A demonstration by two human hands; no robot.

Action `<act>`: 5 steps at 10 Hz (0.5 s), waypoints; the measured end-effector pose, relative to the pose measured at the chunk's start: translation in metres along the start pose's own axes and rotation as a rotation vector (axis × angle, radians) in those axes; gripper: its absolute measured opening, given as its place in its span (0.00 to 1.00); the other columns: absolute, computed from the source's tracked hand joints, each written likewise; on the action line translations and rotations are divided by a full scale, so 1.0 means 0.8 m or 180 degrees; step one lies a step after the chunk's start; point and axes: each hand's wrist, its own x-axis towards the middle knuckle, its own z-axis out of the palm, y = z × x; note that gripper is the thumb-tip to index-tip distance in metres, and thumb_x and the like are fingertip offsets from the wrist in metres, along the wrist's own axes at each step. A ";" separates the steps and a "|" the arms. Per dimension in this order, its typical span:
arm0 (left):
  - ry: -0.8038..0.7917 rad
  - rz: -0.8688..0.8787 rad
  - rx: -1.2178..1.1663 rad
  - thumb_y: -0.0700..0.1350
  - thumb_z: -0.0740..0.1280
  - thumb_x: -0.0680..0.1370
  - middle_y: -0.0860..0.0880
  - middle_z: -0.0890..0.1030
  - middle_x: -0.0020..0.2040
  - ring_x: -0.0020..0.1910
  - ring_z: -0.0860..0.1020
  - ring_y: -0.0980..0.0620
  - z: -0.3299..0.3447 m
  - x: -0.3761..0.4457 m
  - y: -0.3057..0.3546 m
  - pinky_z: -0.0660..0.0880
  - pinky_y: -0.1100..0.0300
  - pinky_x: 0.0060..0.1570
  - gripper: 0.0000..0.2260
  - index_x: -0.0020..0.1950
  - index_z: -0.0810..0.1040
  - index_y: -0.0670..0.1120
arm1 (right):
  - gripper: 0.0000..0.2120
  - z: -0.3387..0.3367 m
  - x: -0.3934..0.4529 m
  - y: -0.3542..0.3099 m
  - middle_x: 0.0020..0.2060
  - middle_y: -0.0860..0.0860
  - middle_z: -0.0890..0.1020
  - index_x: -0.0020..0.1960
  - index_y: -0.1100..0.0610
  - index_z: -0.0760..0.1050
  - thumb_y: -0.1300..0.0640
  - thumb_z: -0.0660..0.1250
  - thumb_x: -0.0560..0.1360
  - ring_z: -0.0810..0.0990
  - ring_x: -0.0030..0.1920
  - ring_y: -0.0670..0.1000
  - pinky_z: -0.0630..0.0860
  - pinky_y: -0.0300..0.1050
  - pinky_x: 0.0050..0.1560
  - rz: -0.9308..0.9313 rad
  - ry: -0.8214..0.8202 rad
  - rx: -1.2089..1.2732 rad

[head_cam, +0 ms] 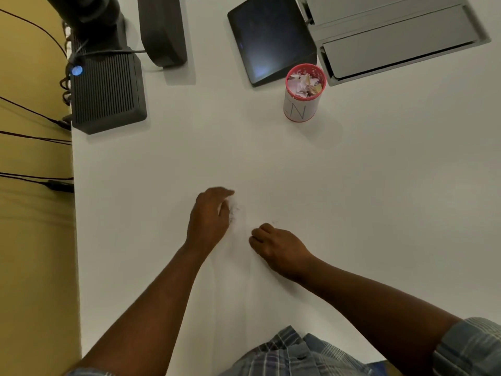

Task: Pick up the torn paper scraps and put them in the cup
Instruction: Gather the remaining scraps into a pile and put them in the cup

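Observation:
A white cup [301, 107] with a red rim and a large letter N stands at the back of the white table [352, 185]. It is filled to the top with crumpled paper scraps [305, 84]. My left hand [210, 215] sits near the table's middle, its fingers curled round small white paper scraps [233, 211], some of which show at its fingertips. My right hand [273, 246] rests just to the right with its fingers curled under. Nothing is visible in its grip. A faint speck [275, 222] lies just beyond it.
A dark tablet [268, 36] lies behind the cup, next to a grey machine [393, 36] at the back right. A black ribbed box [105, 93] with a blue light and a dark stand [162, 28] stand at the back left. Cables hang off the left edge.

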 end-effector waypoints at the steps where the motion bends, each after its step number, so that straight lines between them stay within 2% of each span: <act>1: -0.0626 0.0235 0.0505 0.44 0.64 0.78 0.46 0.69 0.70 0.68 0.66 0.46 0.014 -0.029 -0.008 0.63 0.58 0.66 0.18 0.68 0.72 0.48 | 0.04 -0.001 -0.015 0.010 0.40 0.54 0.79 0.45 0.59 0.78 0.65 0.65 0.73 0.77 0.42 0.55 0.73 0.48 0.38 0.0252 0.0324 -0.0065; 2: -0.0815 0.0177 0.0599 0.46 0.59 0.81 0.47 0.65 0.73 0.70 0.64 0.49 0.028 -0.051 -0.004 0.66 0.57 0.67 0.18 0.71 0.67 0.49 | 0.10 -0.001 -0.030 0.022 0.52 0.56 0.82 0.52 0.58 0.81 0.62 0.72 0.71 0.79 0.54 0.59 0.76 0.51 0.52 0.0613 0.0545 -0.0160; 3: -0.0759 -0.0032 0.0450 0.39 0.59 0.80 0.46 0.69 0.70 0.67 0.67 0.48 0.037 -0.070 -0.001 0.67 0.57 0.63 0.18 0.70 0.67 0.47 | 0.19 -0.001 -0.042 0.021 0.60 0.58 0.79 0.60 0.58 0.79 0.63 0.74 0.70 0.78 0.60 0.60 0.77 0.52 0.56 0.0823 0.0497 -0.0031; 4: -0.0705 0.0075 0.0503 0.34 0.60 0.77 0.45 0.71 0.68 0.66 0.67 0.47 0.038 -0.087 -0.006 0.69 0.53 0.63 0.19 0.68 0.69 0.44 | 0.25 -0.001 -0.049 0.009 0.67 0.58 0.74 0.68 0.59 0.72 0.63 0.72 0.71 0.74 0.65 0.59 0.78 0.50 0.57 0.0826 0.0207 0.0071; 5: -0.0553 0.0001 0.0483 0.36 0.58 0.79 0.45 0.73 0.65 0.64 0.69 0.48 0.043 -0.094 -0.009 0.69 0.53 0.61 0.15 0.65 0.72 0.43 | 0.25 -0.006 -0.050 -0.005 0.67 0.60 0.74 0.67 0.62 0.72 0.64 0.72 0.71 0.74 0.65 0.59 0.80 0.48 0.50 0.0730 -0.0015 0.0152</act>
